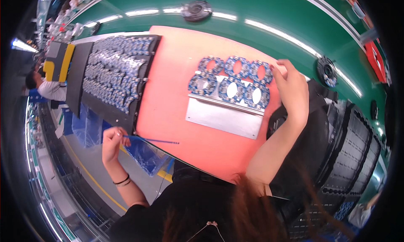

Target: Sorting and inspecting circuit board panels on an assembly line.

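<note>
A panel of several ring-shaped blue circuit boards [238, 67] lies over a silver metal fixture [225, 118] on the pink mat. My right hand [292, 90] is at the panel's far right corner, thumb and finger curled together on its edge. Close to the mat's near left edge, my left hand [112, 143] is closed on one end of a thin blue stick [155, 140]. The stick's other end points right over the mat. Left of the mat, a black tray [145, 73] carries many similar blue boards in rows.
The pink mat [168, 94] covers a green bench [235, 6]. Dark round coils [196, 10] lie along the bench's far side, with another coil [326, 71] on the right. Black slotted racks [351, 145] stand at my right. A person in white [52, 89] is at far left.
</note>
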Demonstrator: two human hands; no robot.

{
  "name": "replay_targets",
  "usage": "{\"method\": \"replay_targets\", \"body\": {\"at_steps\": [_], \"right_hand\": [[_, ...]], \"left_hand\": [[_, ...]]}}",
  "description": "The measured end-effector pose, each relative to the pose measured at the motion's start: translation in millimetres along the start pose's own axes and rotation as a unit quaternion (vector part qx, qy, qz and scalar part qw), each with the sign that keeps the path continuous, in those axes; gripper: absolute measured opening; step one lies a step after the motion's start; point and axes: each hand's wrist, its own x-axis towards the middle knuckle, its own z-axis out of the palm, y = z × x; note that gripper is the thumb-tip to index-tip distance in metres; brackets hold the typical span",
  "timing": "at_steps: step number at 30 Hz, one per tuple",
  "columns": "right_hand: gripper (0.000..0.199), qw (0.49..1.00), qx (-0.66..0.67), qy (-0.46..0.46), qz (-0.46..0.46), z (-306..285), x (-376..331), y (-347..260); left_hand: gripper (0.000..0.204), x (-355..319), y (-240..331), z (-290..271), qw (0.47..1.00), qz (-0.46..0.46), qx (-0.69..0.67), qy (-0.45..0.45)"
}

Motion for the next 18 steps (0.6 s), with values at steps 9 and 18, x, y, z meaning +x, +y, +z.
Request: {"method": "replay_targets", "body": {"at_steps": [9,18], "right_hand": [[0.053,1.0,-0.021,-0.004,-0.01,40,20,26],[0.033,0.984,0.092,0.113,-0.099,10,-2,-6]], "left_hand": [[0.033,-151,-76,-120,0.944,-0.285,0.005,0.166],[0.046,-86,67,-32,0.989,-0.031,0.143,0.022]]}}
